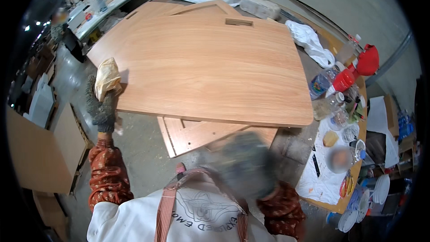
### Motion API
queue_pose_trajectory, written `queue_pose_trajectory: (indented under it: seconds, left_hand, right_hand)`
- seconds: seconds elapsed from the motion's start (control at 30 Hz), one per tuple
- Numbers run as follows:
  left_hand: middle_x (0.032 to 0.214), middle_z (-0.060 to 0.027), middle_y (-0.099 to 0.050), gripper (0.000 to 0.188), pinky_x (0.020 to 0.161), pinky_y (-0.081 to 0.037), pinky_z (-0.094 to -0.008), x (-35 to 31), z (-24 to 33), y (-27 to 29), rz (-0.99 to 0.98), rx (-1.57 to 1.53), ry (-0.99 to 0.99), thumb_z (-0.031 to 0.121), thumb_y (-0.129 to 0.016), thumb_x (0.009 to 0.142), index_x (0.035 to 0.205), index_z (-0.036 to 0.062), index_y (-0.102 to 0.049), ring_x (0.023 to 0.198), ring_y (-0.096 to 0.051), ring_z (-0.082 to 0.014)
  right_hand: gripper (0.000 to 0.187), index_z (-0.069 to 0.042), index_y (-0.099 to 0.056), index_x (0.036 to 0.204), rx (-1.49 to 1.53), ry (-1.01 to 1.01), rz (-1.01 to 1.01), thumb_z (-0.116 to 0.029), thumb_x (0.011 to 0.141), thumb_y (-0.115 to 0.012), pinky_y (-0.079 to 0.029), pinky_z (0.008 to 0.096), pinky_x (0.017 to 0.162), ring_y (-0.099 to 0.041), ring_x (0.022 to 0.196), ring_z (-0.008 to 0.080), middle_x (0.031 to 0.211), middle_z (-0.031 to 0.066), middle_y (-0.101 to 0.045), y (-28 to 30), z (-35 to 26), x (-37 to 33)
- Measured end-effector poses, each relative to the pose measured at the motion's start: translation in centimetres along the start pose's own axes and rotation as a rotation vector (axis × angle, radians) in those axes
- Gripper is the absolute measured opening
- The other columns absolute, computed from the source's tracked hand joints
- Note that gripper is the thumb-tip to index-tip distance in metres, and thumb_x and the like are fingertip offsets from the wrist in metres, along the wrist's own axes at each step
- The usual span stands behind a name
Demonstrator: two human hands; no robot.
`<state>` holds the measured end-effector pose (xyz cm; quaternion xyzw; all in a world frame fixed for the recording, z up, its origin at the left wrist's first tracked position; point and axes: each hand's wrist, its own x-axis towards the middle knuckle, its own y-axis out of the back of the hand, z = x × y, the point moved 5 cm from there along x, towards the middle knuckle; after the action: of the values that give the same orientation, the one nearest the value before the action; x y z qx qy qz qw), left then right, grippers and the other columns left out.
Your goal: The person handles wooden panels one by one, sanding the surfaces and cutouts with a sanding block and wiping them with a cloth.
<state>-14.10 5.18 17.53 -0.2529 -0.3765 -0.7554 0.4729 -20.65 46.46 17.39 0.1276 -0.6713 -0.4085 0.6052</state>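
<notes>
My left hand, in a dark grey knitted glove, grips a crumpled cream cloth at the left edge of a large wood-grain panel. This panel has rounded corners and a rectangular slot near its far edge. My right hand, gloved too, is smeared by motion in front of my body, near the panel's front edge; its fingers cannot be made out. Under the large panel, a second wooden panel with grooves and small holes sticks out toward me. More wooden panels show beneath the far side.
Along the right, a table carries plastic bottles, a red spray bottle, a white rag, a black knife and scissors. Cardboard stands at left. Another person is far left.
</notes>
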Motion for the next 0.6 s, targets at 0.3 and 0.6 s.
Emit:
queue_pose_trajectory:
  seconds: [0.3, 0.6]
  left_hand:
    - [0.119, -0.0169, -0.063, 0.036, 0.091, -0.053, -0.0335, -1.6, -6.2, 1.0, -0.059, -0.260, 0.398, 0.008, -0.065, 0.089, 0.121, -0.0059, -0.058, 0.105, -0.064, -0.0231]
    - [0.117, -0.0154, -0.065, 0.034, 0.091, -0.053, -0.0356, -1.8, -9.8, 1.6, -0.103, 0.102, 0.071, 0.006, -0.066, 0.088, 0.119, -0.0057, -0.060, 0.103, -0.065, -0.0231]
  right_hand:
    - [0.058, 0.009, -0.044, 0.132, 0.385, 0.201, -0.354, -0.023, 0.085, -0.050, -0.024, 0.0596, 0.115, -0.029, 0.138, 0.0459, 0.144, 0.0321, -0.036, -8.9, -7.6, 6.6]
    - [0.047, 0.007, -0.054, 0.124, 0.255, -0.069, -0.489, -0.021, 0.087, -0.058, -0.038, 0.0565, 0.104, -0.044, 0.127, 0.0452, 0.136, 0.0288, -0.046, -6.6, -3.3, 0.3]
